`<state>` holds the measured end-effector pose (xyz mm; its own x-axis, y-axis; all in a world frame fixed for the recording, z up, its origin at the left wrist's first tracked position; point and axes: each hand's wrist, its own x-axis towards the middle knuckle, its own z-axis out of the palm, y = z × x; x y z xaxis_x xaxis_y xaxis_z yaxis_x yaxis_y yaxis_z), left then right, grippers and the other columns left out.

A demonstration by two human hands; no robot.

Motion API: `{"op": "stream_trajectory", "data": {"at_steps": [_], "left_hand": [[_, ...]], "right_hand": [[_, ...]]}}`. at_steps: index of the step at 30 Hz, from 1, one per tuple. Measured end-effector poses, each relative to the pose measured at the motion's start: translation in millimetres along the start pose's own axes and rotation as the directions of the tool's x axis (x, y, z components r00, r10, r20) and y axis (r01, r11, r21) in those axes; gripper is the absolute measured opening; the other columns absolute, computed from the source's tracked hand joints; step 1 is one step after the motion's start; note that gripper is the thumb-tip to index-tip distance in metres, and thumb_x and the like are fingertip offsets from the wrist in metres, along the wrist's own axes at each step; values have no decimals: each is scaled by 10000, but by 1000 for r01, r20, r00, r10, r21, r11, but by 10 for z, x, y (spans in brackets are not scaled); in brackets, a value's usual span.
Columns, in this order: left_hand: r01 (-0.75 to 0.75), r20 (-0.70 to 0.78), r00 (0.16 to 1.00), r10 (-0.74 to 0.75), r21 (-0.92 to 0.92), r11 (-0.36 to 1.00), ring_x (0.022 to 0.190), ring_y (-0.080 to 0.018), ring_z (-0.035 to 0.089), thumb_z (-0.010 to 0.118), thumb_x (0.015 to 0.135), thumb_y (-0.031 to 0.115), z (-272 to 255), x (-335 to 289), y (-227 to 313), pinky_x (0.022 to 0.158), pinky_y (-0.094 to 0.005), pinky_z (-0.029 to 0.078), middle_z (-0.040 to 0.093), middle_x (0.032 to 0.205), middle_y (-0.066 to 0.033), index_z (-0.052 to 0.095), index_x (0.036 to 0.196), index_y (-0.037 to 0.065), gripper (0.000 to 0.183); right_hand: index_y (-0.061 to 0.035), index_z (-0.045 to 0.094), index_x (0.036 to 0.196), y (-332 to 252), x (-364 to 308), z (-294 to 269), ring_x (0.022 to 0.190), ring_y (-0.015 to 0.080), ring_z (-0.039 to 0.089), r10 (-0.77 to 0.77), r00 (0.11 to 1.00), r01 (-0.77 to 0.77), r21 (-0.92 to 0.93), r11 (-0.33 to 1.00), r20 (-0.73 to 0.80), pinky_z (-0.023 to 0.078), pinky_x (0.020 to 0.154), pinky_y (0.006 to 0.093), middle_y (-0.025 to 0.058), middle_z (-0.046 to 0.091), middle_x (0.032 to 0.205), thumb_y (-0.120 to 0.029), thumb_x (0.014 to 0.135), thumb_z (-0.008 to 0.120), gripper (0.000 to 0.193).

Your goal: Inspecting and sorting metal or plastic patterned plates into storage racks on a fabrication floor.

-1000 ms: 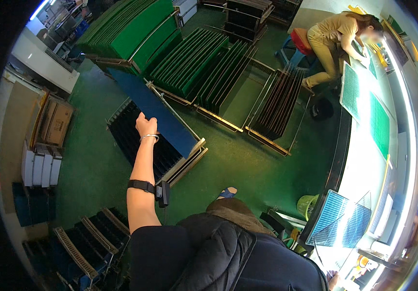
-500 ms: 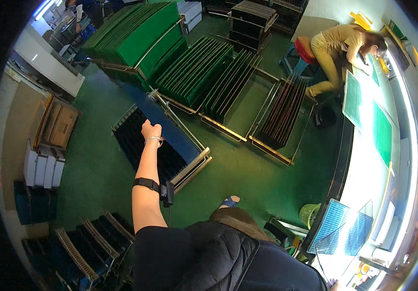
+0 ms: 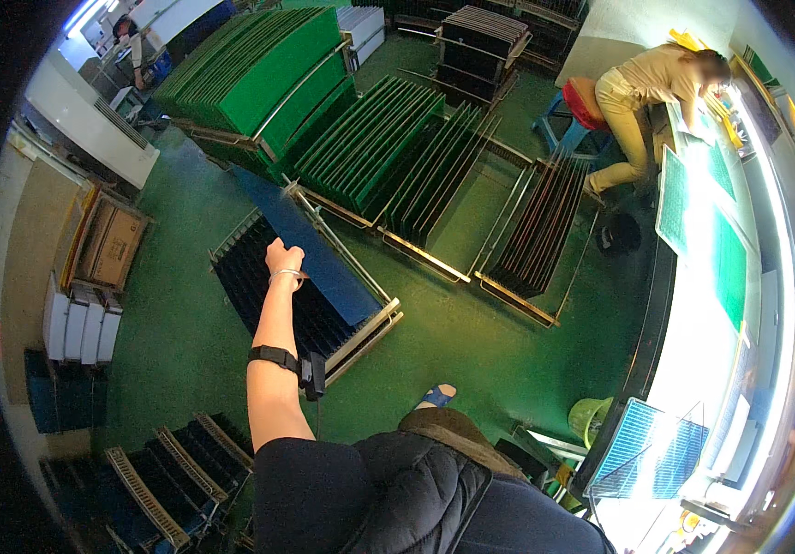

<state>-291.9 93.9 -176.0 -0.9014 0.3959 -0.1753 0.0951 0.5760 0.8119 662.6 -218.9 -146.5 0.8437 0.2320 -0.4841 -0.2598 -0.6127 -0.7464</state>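
Observation:
My left arm reaches forward to a low metal rack [image 3: 360,337] filled with dark upright panels. My left hand [image 3: 285,258] is closed at the upper edge of a blue panel [image 3: 323,263] that leans over toward the rack's right side. The fingertips are partly hidden behind the knuckles. Dark panels [image 3: 254,282] stand in rows just left of and below the hand. A bracelet circles the wrist, and a black strap with a small device [image 3: 312,374] is on the forearm. My right hand is out of view.
Racks of green panels [image 3: 370,138] stand ahead, with a rack of dark panels [image 3: 536,231] to their right. A lit bench [image 3: 637,512] runs along the right, bearing a blue grid panel [image 3: 646,448]. A person [image 3: 642,102] leans over it. More racks [image 3: 148,499] stand lower left.
My left hand has shifted slightly down and left, still at the blue panel's edge. The bit of right hand at the lower edge has gone from view. The person at the bench has shifted posture.

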Motion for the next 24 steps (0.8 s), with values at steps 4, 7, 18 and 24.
{"op": "stream_trajectory", "data": {"at_steps": [4, 7, 18, 24], "left_hand": [[181, 148, 970, -193, 91, 979, 1015, -302, 543, 563, 665, -77, 39, 163, -14, 629, -438, 533, 516, 1112, -151, 471, 1142, -25, 489], [200, 127, 970, -207, 62, 978, 1046, -317, 534, 554, 672, -85, 54, 243, -62, 629, -441, 546, 480, 1193, -157, 436, 1214, -17, 559], [223, 155, 960, -232, 72, 972, 1126, -353, 494, 536, 693, -82, 91, 328, -70, 657, -464, 545, 338, 1393, -164, 324, 1370, 61, 724], [312, 393, 898, -199, -246, 918, 1192, -329, 449, 737, 725, 209, 86, 20, 253, 916, -462, 411, 418, 1313, -248, 100, 1436, 98, 962]], "right_hand": [[4, 372, 1256, -13, -1, 81, 1060, 269, 526, 2, 1000, -2, 8, 1000, 1, 491, 830, 342, 177, 486, 1234, -259, 934, 436, 420], [5, 371, 1257, -21, -2, 120, 1064, 270, 524, 3, 1000, -3, 10, 1000, 7, 489, 834, 342, 177, 484, 1237, -258, 934, 435, 421], [11, 365, 1262, -59, -7, 224, 1079, 273, 514, -1, 1000, 1, 16, 1000, 12, 484, 851, 344, 179, 475, 1246, -254, 936, 433, 425], [14, 362, 1264, -85, -16, 234, 1087, 274, 509, -2, 1000, 2, 24, 1000, -4, 481, 860, 345, 180, 470, 1251, -252, 936, 431, 428]]}}
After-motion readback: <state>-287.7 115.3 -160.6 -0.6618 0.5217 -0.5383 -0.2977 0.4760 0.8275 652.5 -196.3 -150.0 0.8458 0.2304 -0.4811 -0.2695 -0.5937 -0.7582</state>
